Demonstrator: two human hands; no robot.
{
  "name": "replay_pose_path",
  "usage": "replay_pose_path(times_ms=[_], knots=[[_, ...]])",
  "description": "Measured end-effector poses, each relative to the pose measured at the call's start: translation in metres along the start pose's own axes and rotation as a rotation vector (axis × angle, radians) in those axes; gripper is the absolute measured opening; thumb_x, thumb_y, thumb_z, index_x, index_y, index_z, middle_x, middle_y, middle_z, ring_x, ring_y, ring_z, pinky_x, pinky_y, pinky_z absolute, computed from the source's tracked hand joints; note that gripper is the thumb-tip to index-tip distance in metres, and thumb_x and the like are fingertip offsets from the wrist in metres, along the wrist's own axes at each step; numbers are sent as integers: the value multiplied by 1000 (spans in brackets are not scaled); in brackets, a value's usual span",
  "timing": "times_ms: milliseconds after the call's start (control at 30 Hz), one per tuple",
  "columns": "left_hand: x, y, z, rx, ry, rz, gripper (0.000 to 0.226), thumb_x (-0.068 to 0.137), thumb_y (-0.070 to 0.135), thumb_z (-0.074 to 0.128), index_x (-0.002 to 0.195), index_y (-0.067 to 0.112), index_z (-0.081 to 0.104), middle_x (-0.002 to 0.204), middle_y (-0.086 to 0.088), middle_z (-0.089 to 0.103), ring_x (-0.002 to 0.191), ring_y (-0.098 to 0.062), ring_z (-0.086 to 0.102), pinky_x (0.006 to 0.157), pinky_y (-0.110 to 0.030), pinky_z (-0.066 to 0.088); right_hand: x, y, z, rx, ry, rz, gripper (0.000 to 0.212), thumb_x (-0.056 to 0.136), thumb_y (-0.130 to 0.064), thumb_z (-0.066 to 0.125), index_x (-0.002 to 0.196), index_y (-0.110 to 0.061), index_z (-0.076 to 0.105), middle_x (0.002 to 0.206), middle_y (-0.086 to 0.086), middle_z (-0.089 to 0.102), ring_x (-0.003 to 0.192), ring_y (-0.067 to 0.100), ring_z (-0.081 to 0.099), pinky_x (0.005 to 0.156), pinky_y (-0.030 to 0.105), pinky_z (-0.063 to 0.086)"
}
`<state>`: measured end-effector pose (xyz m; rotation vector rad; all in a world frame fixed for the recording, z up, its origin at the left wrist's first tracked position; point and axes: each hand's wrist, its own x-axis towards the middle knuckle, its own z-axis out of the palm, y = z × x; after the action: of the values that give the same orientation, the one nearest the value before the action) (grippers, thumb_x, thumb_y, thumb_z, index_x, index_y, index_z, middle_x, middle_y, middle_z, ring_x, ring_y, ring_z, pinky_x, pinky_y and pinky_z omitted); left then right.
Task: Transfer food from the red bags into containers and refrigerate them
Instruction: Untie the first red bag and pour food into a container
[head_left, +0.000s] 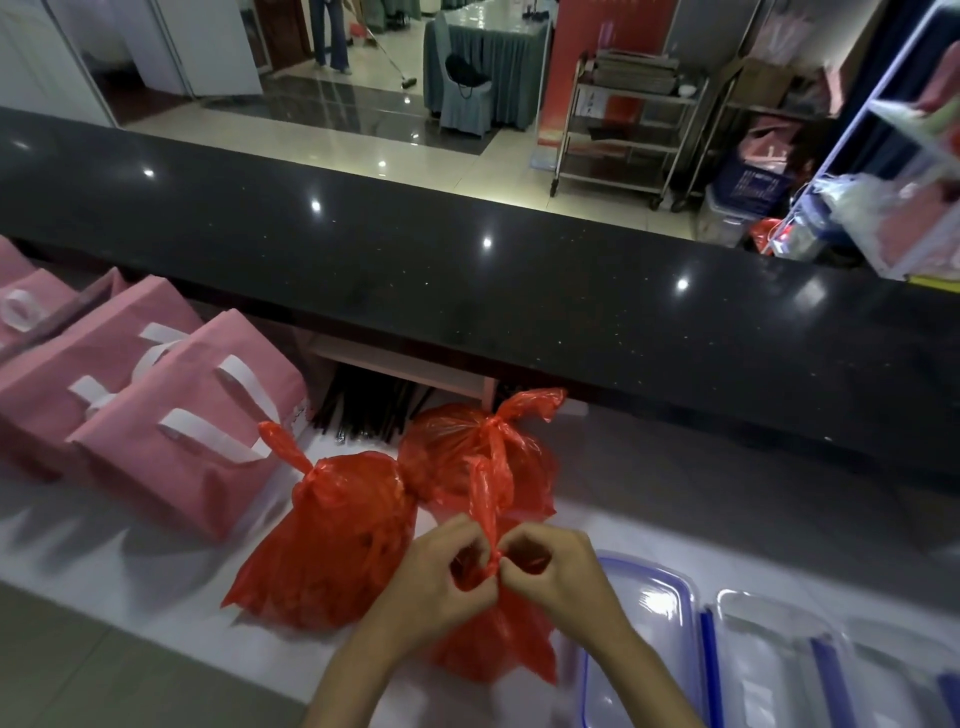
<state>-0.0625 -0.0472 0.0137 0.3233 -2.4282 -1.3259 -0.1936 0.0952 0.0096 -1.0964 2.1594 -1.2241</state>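
Pink fabric totes with white strap handles, several in a row, well to the left of the left hand and beyond it, on the white counter. Tied red bag, full, knotted top pointing up-left, lying just left of the left hand. Left hand: fingers curled, pinching the knot of the nearest red bag from its left side. Nearest red bag: directly under and between both hands, its loose twisted tail standing up beyond the fingers. Third red bag, tied, just beyond both hands, touching the first bag. Right hand: fingers curled, pinching the same knot from the right, fingertips meeting those of the left hand. Clear plastic container with blue rim, just right of the right hand and wrist, on the counter. Further clear containers with blue clips, farther right, blurred. Black raised ledge, well beyond both hands, spanning the view.
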Motion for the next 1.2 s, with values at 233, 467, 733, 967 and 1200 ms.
replay_pose_path(times_ms=[233,467,733,967,1200], knots=[[-16,1,-1,-207,17,-92,18,89,10,74,83,17,59,85,0,59,80,-16,59,75,-30,49,-11,-8,15,184,144,136,20,79,-2,75,74,-22,75,79,-4,76,76,10,71,75,23,55],[-28,10,6,-57,66,-132,11,87,21,67,89,29,60,90,10,66,87,-14,66,79,-36,55,-24,-14,10,35,116,120,7,77,-21,74,75,-23,68,77,-8,72,73,10,70,72,29,58],[-45,13,2,-158,-9,-158,14,88,7,63,91,20,59,92,5,61,91,-16,61,80,-26,51,-25,-12,26,91,254,267,2,75,-27,67,75,-28,66,73,-8,70,70,8,65,74,34,56],[-49,19,1,152,240,-58,36,94,26,66,71,43,44,72,18,49,69,-5,51,63,-22,40,-33,-23,30,73,180,132,20,88,-15,71,72,-20,60,69,-3,64,62,0,53,65,25,47],[-68,28,3,120,360,-198,23,93,11,67,90,34,62,84,18,65,83,-3,64,74,-16,49,-32,-6,39,181,320,315,27,98,-19,55,74,-12,64,72,-1,67,71,14,58,72,40,49]])
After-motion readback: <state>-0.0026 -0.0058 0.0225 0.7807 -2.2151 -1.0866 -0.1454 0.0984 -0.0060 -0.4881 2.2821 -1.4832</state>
